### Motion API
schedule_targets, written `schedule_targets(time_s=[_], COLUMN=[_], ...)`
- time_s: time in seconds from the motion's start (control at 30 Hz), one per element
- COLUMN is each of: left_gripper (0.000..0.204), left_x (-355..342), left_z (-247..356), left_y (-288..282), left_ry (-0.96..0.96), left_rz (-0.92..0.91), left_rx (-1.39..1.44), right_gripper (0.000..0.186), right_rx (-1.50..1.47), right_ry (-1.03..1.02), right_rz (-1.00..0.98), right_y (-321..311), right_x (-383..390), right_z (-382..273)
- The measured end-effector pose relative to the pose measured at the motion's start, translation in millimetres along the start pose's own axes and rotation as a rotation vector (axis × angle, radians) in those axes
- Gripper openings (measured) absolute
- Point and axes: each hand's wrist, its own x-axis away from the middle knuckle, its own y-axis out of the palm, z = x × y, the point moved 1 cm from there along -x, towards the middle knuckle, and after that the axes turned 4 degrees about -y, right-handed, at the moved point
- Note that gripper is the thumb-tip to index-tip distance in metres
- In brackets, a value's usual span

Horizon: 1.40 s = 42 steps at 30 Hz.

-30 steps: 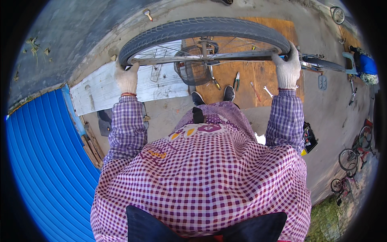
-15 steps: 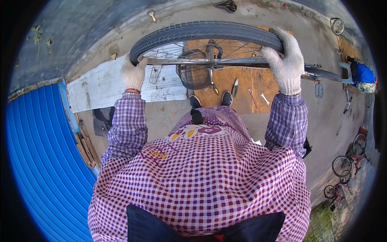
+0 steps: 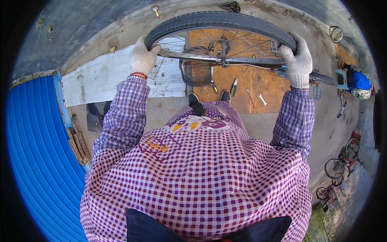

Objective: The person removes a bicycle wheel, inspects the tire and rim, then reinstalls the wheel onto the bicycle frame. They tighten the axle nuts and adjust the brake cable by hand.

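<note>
A bicycle wheel [image 3: 221, 18] with a black treaded tyre and thin spokes is held out in front of me at chest height or so. My left hand [image 3: 142, 57], in a white knit glove, wraps round the tyre and rim at the wheel's left end. At the right end my right hand [image 3: 299, 60], gloved likewise, grips the tyre with its thumb on the near side. The hub [image 3: 223, 50] shows in the middle of the spokes. Behind the wheel, a dark wire basket [image 3: 196, 72] and other bicycle parts are partly hidden by it.
Pliers [image 3: 234, 87], a red-handled tool [image 3: 250, 99] and a wrench [image 3: 263, 100] lie on a brown board [image 3: 231, 105] by my feet. White sheeting [image 3: 92, 82] lies left, beside blue corrugated metal [image 3: 40, 153]. At right are a person in blue [image 3: 360, 82] and several bicycles [image 3: 334, 168].
Both hands have moved the wheel a little to the right and up in view. The wheel has tilted slightly, so more of its spokes show. Both grips stay on the tyre.
</note>
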Motion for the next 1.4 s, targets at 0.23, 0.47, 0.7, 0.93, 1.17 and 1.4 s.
schedule_targets(time_s=[0.23,0.47,0.7,0.93,1.17,1.4], left_gripper=[0.05,0.054,0.056,0.055,0.054,0.055], left_x=[-6,-6,-19,-24,-22,-30], left_z=[-1,15,-5,-8,7,-7], left_y=[7,17,21,21,11,0], left_ry=[0.046,0.067,0.082,0.086,0.149,0.059], left_rz=[-0.074,-0.118,-0.138,-0.131,-0.071,-0.085], left_rx=[-0.034,-0.08,-0.049,-0.038,-0.055,0.01], right_gripper=[0.058,0.056,0.056,0.054,0.055,0.057], right_rx=[-0.052,-0.033,0.047,0.048,-0.023,0.066], right_ry=[0.047,0.097,0.064,0.05,0.175,0.046], right_rz=[-0.034,-0.037,-0.008,0.012,-0.025,-0.013], right_y=[8,6,18,20,9,16], right_x=[-1,-2,1,0,5,-9], right_z=[19,49,43,31,36,10])
